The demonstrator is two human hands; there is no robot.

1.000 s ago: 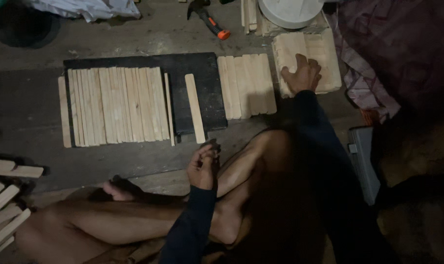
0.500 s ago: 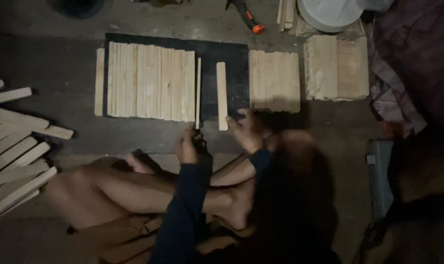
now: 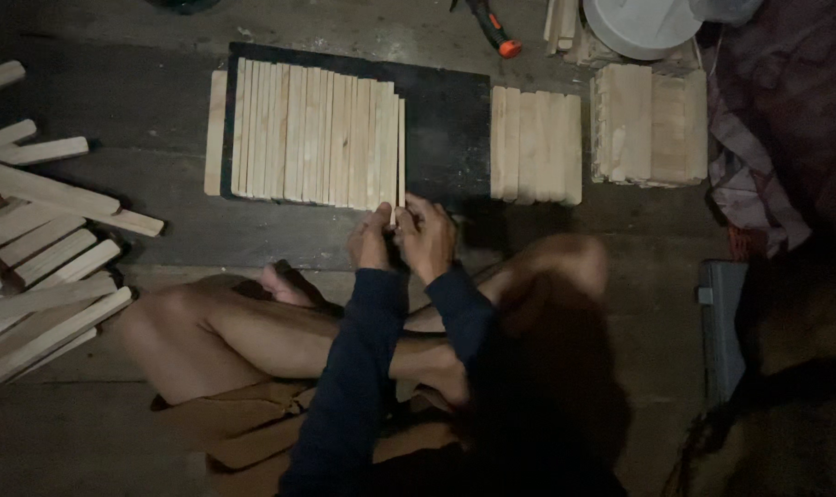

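- Both hands meet at the near end of the last slat [image 3: 400,152], on the right edge of the slat row [image 3: 312,133] on the black mat [image 3: 446,129], on the floor.
- Left hand [image 3: 370,241] and right hand [image 3: 427,235] are closed, fingers pinching that slat's end; exact contact is hard to see.
- Judgement: press the slat sideways flush against its neighbour, no gap, ends level with the row.
- Keep it flat on the mat; don't shove the row left.
- Spare slats: stack [image 3: 536,144] right of the mat, loose pile [image 3: 40,267] far left.
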